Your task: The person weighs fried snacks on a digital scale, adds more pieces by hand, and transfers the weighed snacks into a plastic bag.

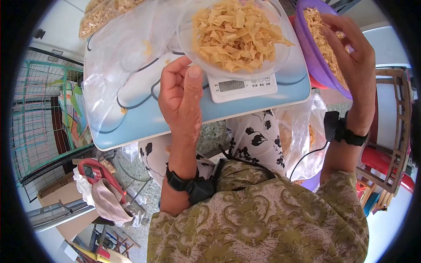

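Yellow, ribbon-like dried strips [239, 35] are heaped in a clear shallow dish [186, 37] on a white digital kitchen scale [263, 87]. Beside the dish's near left rim is my left hand [180, 90], fingers loosely curled, thumb raised apart from them, nothing in its grasp. My right hand [351, 48] reaches over a purple basin [313, 63], its fingers apart at the similar dried pieces [320, 39] inside. The scale stands on a blue and white patterned tabletop [280, 98]. Its display has digits too faint to read.
A clear plastic bag [107, 81] lies across the table's left side, with filled bags [103, 17] at the far left. Below the table's right end hangs another clear bag [307, 127]. A green wire rack [44, 105] stands left, a wooden frame [397, 131] right.
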The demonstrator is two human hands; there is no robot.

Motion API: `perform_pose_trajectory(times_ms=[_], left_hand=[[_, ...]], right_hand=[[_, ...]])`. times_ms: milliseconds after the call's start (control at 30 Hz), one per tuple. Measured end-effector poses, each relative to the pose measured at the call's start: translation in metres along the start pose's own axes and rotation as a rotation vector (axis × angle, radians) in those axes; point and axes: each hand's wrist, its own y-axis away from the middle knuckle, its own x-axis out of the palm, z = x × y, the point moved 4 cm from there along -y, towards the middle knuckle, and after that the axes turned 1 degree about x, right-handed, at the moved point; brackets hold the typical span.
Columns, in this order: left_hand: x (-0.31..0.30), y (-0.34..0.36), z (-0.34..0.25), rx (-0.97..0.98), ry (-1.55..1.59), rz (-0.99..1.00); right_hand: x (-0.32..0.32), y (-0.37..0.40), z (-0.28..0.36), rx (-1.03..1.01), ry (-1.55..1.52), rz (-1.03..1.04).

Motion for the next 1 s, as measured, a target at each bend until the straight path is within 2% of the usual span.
perform_pose_trajectory(times_ms=[67, 100, 167, 200, 267, 300, 367, 433, 467, 500, 633, 667, 700, 800, 1000], left_hand=[[0.000, 0.000, 0.000, 0.003, -0.005, 0.003], [0.000, 0.000, 0.000, -0.003, 0.003, 0.002], [0.000, 0.000, 0.001, -0.011, 0.010, 0.003], [0.000, 0.000, 0.000, -0.007, 0.002, -0.001], [0.001, 0.000, -0.001, -0.006, -0.008, -0.004], [0.001, 0.000, -0.002, -0.002, -0.045, -0.021], [0.001, 0.001, -0.002, 0.000, -0.082, -0.033], [0.000, 0.000, 0.000, 0.016, -0.060, -0.032], [0.000, 0.000, 0.000, 0.015, -0.059, -0.029], [0.000, 0.000, -0.001, 0.020, -0.057, -0.020], [-0.001, -0.001, 0.000, 0.028, -0.032, -0.016], [-0.001, -0.001, 0.000, 0.030, -0.033, -0.015], [-0.001, -0.001, 0.000, 0.028, -0.034, -0.017], [0.000, 0.000, -0.002, 0.016, -0.051, -0.039], [-0.002, -0.001, -0.001, -0.005, 0.022, -0.020]], right_hand=[[-0.011, 0.019, -0.021, 0.183, 0.059, -0.093], [-0.016, 0.029, -0.024, 0.183, 0.056, -0.092], [-0.024, 0.055, -0.035, 0.465, 0.130, 0.065], [-0.030, 0.067, -0.039, 0.467, 0.130, 0.066], [-0.031, 0.102, -0.056, 0.670, 0.115, 0.323], [-0.035, 0.120, -0.063, 0.674, 0.113, 0.323], [-0.030, 0.165, -0.078, 0.839, -0.095, 0.572], [-0.020, 0.198, -0.078, 0.994, -0.115, 0.749], [-0.012, 0.218, -0.084, 1.020, -0.203, 0.775], [-0.002, 0.243, -0.091, 1.146, -0.257, 0.786], [0.049, 0.303, -0.100, 1.114, -0.319, 0.921], [0.068, 0.331, -0.116, 1.061, -0.243, 0.976], [0.084, 0.372, -0.140, 0.776, -0.017, 0.985], [0.094, 0.390, -0.118, 0.879, -0.197, 0.691], [0.122, 0.434, -0.110, 1.494, -0.870, 0.194]])
